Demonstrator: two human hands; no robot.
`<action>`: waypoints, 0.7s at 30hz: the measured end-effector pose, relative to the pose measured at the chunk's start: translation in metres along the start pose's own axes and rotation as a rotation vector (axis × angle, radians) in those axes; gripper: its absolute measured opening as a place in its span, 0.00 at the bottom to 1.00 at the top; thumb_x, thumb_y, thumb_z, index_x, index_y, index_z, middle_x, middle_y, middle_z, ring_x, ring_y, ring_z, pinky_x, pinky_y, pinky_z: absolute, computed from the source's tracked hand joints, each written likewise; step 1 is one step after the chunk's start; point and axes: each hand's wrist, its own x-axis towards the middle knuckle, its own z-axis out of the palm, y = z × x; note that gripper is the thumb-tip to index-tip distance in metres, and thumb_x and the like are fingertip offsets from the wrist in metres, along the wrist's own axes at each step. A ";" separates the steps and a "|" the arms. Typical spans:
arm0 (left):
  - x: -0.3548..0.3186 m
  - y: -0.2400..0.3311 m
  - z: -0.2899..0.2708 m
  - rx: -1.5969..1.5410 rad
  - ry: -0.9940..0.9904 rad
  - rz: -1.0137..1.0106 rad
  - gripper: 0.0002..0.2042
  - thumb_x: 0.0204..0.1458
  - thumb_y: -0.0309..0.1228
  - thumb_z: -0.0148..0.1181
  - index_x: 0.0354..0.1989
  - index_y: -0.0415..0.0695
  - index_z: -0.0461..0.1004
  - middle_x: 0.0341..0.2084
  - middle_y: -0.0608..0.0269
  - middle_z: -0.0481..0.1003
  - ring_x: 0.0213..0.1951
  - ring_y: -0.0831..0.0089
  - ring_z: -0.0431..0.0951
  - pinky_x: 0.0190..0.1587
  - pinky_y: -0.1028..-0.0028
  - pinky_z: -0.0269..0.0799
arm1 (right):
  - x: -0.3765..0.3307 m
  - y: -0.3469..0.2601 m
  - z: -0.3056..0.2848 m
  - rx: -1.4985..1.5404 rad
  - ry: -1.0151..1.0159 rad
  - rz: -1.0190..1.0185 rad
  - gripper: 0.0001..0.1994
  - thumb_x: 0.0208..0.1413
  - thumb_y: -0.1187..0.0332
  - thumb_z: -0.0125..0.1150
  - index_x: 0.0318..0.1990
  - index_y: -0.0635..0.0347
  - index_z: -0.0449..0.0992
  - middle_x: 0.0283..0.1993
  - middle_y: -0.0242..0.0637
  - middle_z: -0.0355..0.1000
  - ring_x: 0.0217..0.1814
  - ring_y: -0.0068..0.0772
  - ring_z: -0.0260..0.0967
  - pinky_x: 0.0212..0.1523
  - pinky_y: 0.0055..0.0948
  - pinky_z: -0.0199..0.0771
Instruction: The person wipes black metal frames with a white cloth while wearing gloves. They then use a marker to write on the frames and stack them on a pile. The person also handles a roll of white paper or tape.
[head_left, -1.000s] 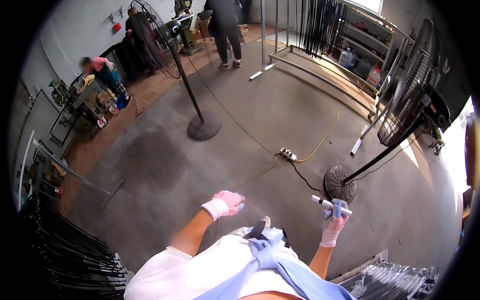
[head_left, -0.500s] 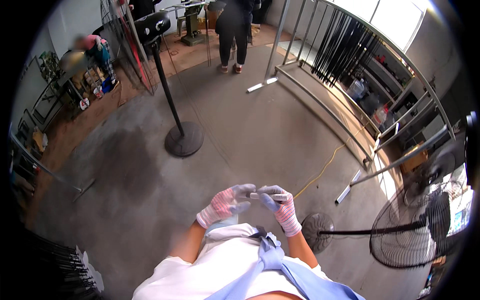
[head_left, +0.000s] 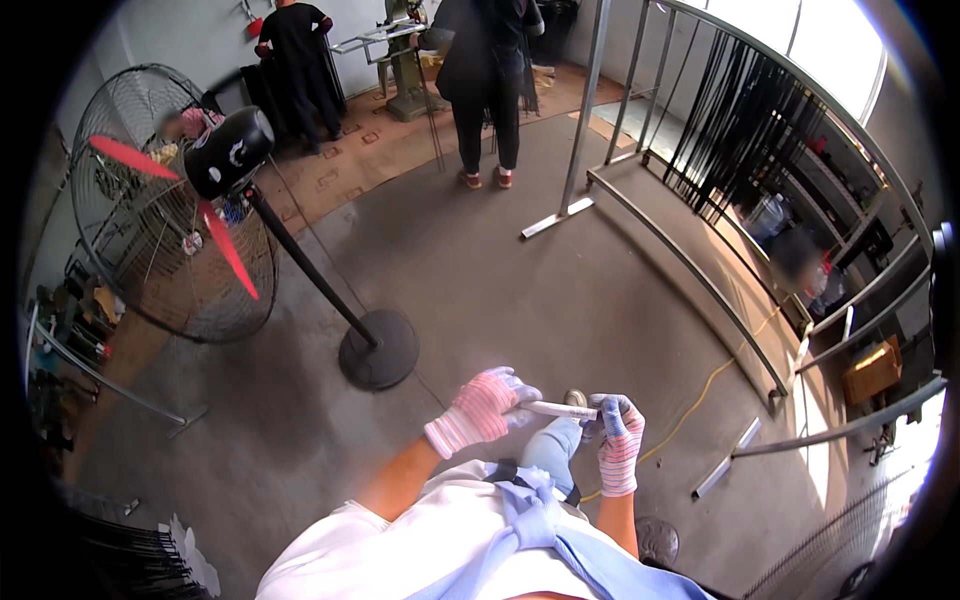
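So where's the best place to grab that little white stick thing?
Probably the bare middle of the white stick, pinched from above. It lies level, with the left hand at one end and the right hand at the other, so only the middle is free.

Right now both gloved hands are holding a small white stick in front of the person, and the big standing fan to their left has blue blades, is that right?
Not quite. The head view shows the standing fan with red blades, not blue. The rest holds: the left hand and the right hand, both in striped gloves, hold a small white stick between them in front of the person, and the fan stands to their left.
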 end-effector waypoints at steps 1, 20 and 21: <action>0.021 -0.015 0.004 0.037 -0.002 -0.023 0.13 0.38 0.35 0.60 0.34 0.47 0.72 0.26 0.60 0.74 0.31 0.60 0.72 0.49 0.62 0.63 | 0.031 0.001 -0.003 -0.011 -0.024 0.022 0.11 0.53 0.64 0.52 0.30 0.65 0.72 0.16 0.32 0.66 0.16 0.19 0.62 0.20 0.18 0.62; 0.334 -0.201 -0.009 0.059 -0.104 -0.549 0.13 0.41 0.38 0.56 0.35 0.46 0.72 0.29 0.58 0.70 0.38 0.61 0.69 0.44 0.65 0.64 | 0.470 -0.040 0.001 -0.573 -0.766 0.131 0.10 0.50 0.78 0.45 0.40 0.62 0.69 0.30 0.29 0.67 0.32 0.17 0.62 0.37 0.15 0.62; 0.338 -0.213 -0.016 0.050 -0.109 -0.571 0.12 0.41 0.36 0.56 0.34 0.46 0.72 0.30 0.58 0.71 0.39 0.61 0.68 0.44 0.65 0.64 | 0.482 -0.035 0.011 -0.575 -0.799 0.071 0.09 0.51 0.76 0.47 0.40 0.62 0.70 0.28 0.29 0.67 0.30 0.15 0.61 0.33 0.15 0.62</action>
